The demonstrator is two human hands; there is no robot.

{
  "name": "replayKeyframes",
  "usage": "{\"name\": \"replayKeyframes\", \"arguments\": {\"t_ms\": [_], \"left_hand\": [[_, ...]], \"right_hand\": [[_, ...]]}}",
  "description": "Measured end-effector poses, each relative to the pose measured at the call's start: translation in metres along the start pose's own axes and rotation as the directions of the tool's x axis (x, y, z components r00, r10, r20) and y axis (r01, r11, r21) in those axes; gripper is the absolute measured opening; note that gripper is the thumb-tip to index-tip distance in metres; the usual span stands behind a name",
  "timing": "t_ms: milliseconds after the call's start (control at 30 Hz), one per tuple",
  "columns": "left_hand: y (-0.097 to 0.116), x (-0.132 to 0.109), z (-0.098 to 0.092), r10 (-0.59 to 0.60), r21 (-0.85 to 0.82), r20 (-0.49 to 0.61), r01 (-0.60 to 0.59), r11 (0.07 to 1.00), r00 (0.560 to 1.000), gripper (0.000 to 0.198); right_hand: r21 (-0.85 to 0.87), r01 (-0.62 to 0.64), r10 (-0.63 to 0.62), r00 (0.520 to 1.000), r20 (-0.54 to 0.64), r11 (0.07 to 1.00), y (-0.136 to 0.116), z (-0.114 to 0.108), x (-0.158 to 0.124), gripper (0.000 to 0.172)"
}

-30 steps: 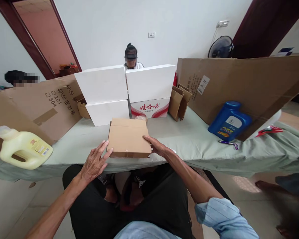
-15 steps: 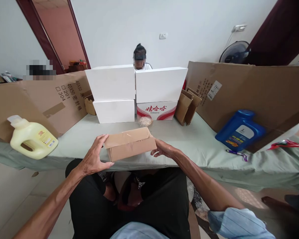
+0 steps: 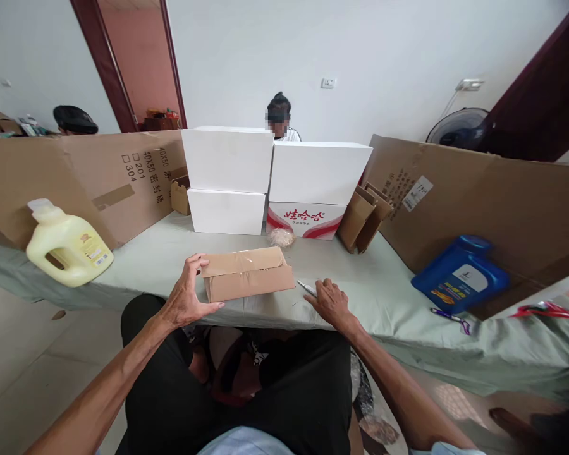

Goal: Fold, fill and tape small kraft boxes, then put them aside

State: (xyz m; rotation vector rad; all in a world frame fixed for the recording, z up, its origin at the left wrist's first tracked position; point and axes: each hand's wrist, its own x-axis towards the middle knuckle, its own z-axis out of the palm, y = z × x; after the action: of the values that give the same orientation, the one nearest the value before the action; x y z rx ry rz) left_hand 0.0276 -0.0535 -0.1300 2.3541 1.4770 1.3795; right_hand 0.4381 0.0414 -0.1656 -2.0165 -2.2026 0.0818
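Note:
A small brown cardboard box (image 3: 246, 273) with clear tape along its top stands near the front edge of the table (image 3: 171, 259). My left hand (image 3: 187, 297) grips its left end, thumb below and fingers over the top corner. My right hand (image 3: 332, 302) rests on the cloth to the right of the box, apart from it, its fingers closing on a thin silvery tool (image 3: 306, 288) that lies there. What the tool is I cannot make out.
White foam boxes (image 3: 227, 158) and a red-printed carton (image 3: 306, 218) are stacked at the back. A yellow jug (image 3: 66, 246) lies left, a blue jug (image 3: 459, 278) right. Large cardboard sheets (image 3: 493, 202) wall both sides. Folded small cartons (image 3: 363, 215) lean nearby. A person sits behind the stack.
The box was turned from lying flat to showing its taped side. My right hand let go of it and dropped to the thin tool on the cloth. My left hand kept its grip.

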Motion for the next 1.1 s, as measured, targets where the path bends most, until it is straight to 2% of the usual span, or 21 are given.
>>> {"name": "replayKeyframes", "arguments": {"t_ms": [133, 233, 300, 367, 433, 467, 567, 633, 667, 833, 1100], "left_hand": [[0.001, -0.003, 0.004, -0.031, -0.031, -0.031, 0.030, 0.999, 0.999, 0.093], [0.002, -0.002, 0.004, -0.041, -0.030, -0.040, 0.040, 0.999, 0.998, 0.092], [0.003, -0.001, 0.004, -0.043, -0.032, -0.042, 0.041, 0.999, 0.998, 0.093], [0.005, -0.001, 0.004, -0.039, -0.036, -0.044, 0.038, 0.999, 0.998, 0.094], [0.008, 0.000, 0.004, -0.031, -0.036, -0.046, 0.029, 0.999, 0.998, 0.095], [0.009, 0.000, 0.004, -0.027, -0.032, -0.046, 0.025, 0.999, 0.999, 0.095], [0.017, 0.000, 0.004, -0.014, -0.011, -0.034, 0.013, 1.000, 0.999, 0.093], [0.021, 0.000, 0.004, -0.003, 0.002, -0.027, 0.003, 1.000, 1.000, 0.093], [0.023, 0.001, 0.004, 0.001, 0.002, -0.028, -0.001, 1.000, 1.000, 0.093], [0.029, 0.002, 0.004, 0.000, -0.023, -0.042, -0.001, 1.000, 0.999, 0.093], [0.031, 0.003, 0.004, 0.000, -0.025, -0.041, -0.001, 1.000, 0.999, 0.095]], "right_hand": [[-0.013, -0.020, 0.020, 1.000, 0.024, 1.000, 0.018, 0.012, -0.005, 0.004], [0.027, -0.058, 0.059, 0.998, -0.016, 0.998, 0.026, 0.007, -0.003, 0.017], [0.108, -0.069, 0.079, 0.992, -0.094, 0.992, 0.026, -0.004, -0.002, 0.029], [0.270, 0.039, 0.034, 0.965, -0.259, 0.962, 0.017, -0.021, -0.006, 0.037], [0.389, 0.281, -0.107, 0.905, -0.412, 0.877, -0.001, -0.041, -0.017, 0.040], [0.402, 0.410, -0.212, 0.867, -0.451, 0.819, -0.013, -0.051, -0.024, 0.040], [0.329, 0.660, -0.524, 0.744, -0.415, 0.676, -0.054, -0.074, -0.044, 0.037], [0.246, 0.729, -0.614, 0.675, -0.408, 0.639, -0.075, -0.080, -0.050, 0.037], [0.202, 0.742, -0.631, 0.656, -0.414, 0.639, -0.082, -0.081, -0.051, 0.037], [0.065, 0.754, -0.671, 0.616, -0.412, 0.653, -0.091, -0.074, -0.041, 0.037], [0.058, 0.792, -0.719, 0.581, -0.381, 0.608, -0.090, -0.079, -0.046, 0.035]]}}
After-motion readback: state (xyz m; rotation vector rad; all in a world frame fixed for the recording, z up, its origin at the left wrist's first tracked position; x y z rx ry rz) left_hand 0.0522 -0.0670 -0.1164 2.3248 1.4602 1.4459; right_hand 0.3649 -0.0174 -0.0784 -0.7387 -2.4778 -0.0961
